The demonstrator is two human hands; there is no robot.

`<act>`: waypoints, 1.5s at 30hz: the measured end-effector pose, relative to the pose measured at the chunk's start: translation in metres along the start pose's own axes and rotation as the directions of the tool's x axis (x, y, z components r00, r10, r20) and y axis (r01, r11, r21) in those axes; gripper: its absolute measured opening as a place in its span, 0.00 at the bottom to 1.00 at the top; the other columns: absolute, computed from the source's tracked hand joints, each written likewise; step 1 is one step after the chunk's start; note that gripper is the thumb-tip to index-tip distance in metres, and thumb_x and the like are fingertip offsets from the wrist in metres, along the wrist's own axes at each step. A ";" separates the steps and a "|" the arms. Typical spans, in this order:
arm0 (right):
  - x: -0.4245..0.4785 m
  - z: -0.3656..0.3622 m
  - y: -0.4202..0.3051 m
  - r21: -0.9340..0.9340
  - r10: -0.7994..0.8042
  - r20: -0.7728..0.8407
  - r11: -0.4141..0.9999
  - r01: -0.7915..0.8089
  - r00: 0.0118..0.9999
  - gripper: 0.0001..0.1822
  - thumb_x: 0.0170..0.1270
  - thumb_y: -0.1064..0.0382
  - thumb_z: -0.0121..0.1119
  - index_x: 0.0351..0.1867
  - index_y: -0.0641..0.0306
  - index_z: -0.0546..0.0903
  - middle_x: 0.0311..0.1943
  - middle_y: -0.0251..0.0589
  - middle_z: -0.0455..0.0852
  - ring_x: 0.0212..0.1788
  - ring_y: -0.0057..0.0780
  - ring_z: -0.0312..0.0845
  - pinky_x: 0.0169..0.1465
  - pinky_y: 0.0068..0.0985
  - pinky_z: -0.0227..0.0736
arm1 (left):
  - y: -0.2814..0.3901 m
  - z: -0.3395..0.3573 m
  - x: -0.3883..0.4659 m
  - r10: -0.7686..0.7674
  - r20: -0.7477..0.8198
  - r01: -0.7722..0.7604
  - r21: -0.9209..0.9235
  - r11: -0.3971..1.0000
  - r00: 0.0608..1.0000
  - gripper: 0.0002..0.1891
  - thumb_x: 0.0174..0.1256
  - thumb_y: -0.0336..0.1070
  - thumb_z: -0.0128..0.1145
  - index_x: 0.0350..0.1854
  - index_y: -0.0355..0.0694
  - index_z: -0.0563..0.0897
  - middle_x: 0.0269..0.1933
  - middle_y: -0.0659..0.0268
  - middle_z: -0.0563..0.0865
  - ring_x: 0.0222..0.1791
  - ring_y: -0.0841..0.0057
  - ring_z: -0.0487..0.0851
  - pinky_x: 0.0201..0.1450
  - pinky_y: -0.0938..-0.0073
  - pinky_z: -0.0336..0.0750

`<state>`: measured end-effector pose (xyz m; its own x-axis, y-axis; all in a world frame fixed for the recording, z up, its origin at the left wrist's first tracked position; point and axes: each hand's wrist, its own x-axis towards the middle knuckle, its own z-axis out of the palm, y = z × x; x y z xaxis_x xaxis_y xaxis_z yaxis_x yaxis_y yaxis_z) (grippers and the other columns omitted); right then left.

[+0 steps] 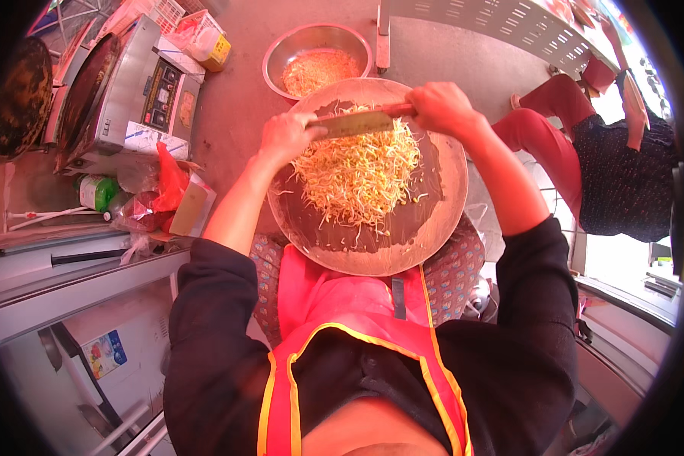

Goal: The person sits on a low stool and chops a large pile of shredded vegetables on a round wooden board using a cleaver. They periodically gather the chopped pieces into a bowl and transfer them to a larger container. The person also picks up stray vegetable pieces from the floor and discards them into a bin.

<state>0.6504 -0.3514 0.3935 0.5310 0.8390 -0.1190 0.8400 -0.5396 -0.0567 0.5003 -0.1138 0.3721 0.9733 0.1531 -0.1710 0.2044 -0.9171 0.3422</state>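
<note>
A heap of bean sprouts (pixel 359 176) lies on a round wooden chopping board (pixel 370 259) in front of my lap. Across the far side of the heap runs a cleaver (pixel 356 123), its blade wide and its handle reddish. My right hand (pixel 444 108) grips the handle near the board's far right edge. At the other end, my left hand (pixel 289 135) holds the blade's tip, thumb along its near side. Loose sprouts are scattered around the heap. Whether the cleaver's edge touches the board is hidden by sprouts.
Beyond the board stands a metal basin (pixel 271 60) with chopped food in it. At left are a round griddle appliance (pixel 148 97), a green bottle (pixel 98 192) and a cardboard box (pixel 194 208). A person in red trousers (pixel 541 131) sits at right, near a perforated metal panel (pixel 490 28).
</note>
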 end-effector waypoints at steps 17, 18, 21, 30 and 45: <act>-0.040 0.050 0.002 0.113 0.188 0.071 0.974 -0.196 0.980 0.04 0.50 0.63 0.55 0.26 0.56 0.80 0.27 0.46 0.82 0.34 0.43 0.80 0.36 0.38 0.73 | 0.008 0.074 -0.002 0.179 -0.154 -0.178 0.023 0.984 0.972 0.13 0.55 0.51 0.56 0.35 0.50 0.83 0.34 0.62 0.84 0.34 0.65 0.83 0.34 0.62 0.75; -0.052 0.059 0.001 0.171 0.163 0.029 0.971 -0.166 0.986 0.05 0.53 0.61 0.54 0.25 0.57 0.79 0.27 0.46 0.82 0.34 0.43 0.79 0.35 0.40 0.72 | 0.019 0.079 -0.004 0.201 -0.169 -0.179 0.139 0.974 0.965 0.12 0.56 0.51 0.56 0.31 0.48 0.82 0.32 0.63 0.84 0.33 0.65 0.83 0.34 0.62 0.74; -0.055 0.065 0.011 0.153 0.174 0.020 0.973 -0.175 0.985 0.05 0.54 0.61 0.53 0.27 0.57 0.77 0.25 0.44 0.82 0.34 0.44 0.79 0.34 0.41 0.71 | 0.021 0.073 0.003 0.174 -0.140 -0.166 0.064 0.984 0.975 0.12 0.56 0.49 0.57 0.35 0.49 0.83 0.34 0.63 0.84 0.34 0.65 0.82 0.35 0.65 0.74; -0.105 0.092 -0.003 0.218 0.220 -0.132 0.958 -0.188 0.966 0.08 0.53 0.57 0.59 0.25 0.58 0.77 0.21 0.45 0.81 0.27 0.45 0.78 0.30 0.40 0.71 | 0.033 0.088 -0.011 0.233 -0.062 -0.226 0.108 0.968 0.970 0.10 0.58 0.49 0.54 0.32 0.51 0.83 0.32 0.65 0.84 0.33 0.67 0.82 0.34 0.66 0.75; -0.135 0.081 -0.072 0.390 0.071 -0.073 0.920 -0.038 0.995 0.14 0.58 0.58 0.56 0.38 0.62 0.67 0.23 0.50 0.81 0.27 0.49 0.79 0.30 0.42 0.72 | -0.018 0.080 -0.016 0.365 -0.078 -0.360 0.077 0.930 0.928 0.09 0.48 0.36 0.55 0.33 0.48 0.83 0.32 0.59 0.83 0.35 0.61 0.81 0.38 0.59 0.74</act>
<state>0.5095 -0.4313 0.3334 0.5963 0.8012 -0.0504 0.7093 -0.5553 -0.4343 0.4730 -0.1295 0.2951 0.9856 -0.1645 0.0383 -0.1682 -0.9362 0.3084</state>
